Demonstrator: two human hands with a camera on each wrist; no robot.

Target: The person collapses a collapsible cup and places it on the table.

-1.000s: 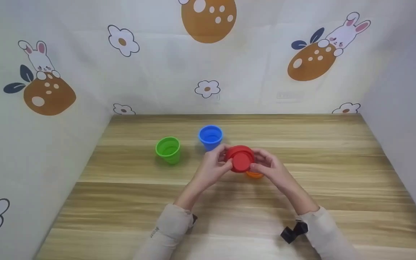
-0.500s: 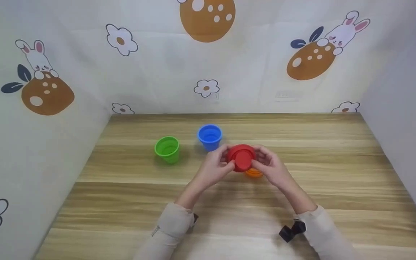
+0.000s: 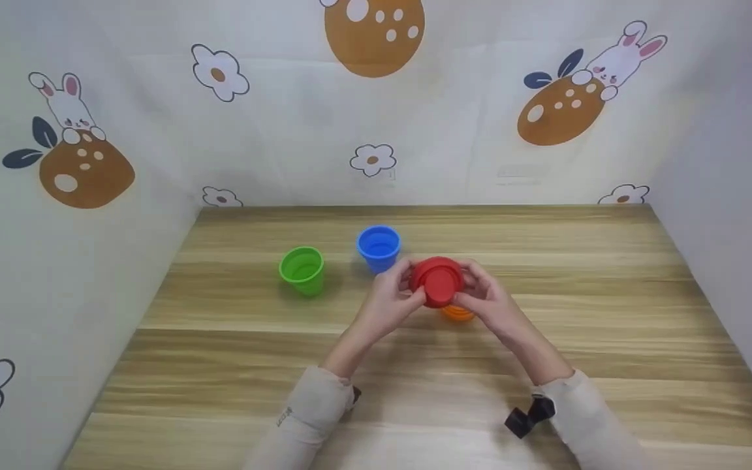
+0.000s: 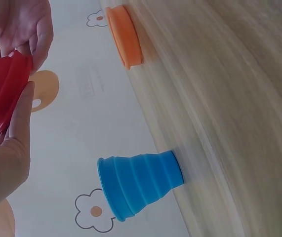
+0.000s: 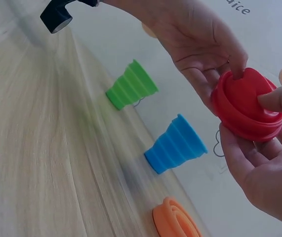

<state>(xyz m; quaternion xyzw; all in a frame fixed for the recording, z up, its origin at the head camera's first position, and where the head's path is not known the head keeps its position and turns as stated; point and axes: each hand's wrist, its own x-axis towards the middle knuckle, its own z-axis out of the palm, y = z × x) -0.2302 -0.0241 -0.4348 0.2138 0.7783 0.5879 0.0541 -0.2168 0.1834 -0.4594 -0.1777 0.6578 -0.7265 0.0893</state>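
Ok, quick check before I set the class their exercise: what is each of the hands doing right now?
Left hand: holding the red cup by one side.
Right hand: holding the same red cup by the opposite side.

**Right open, left obstructed**

The tabletop (image 3: 617,294) offers wide passage beyond the right hand (image 3: 488,300) — past the left hand (image 3: 391,299), the blue cup (image 3: 379,249) and green cup (image 3: 303,270) block; lower down, the orange cup (image 3: 459,314) obstructs.
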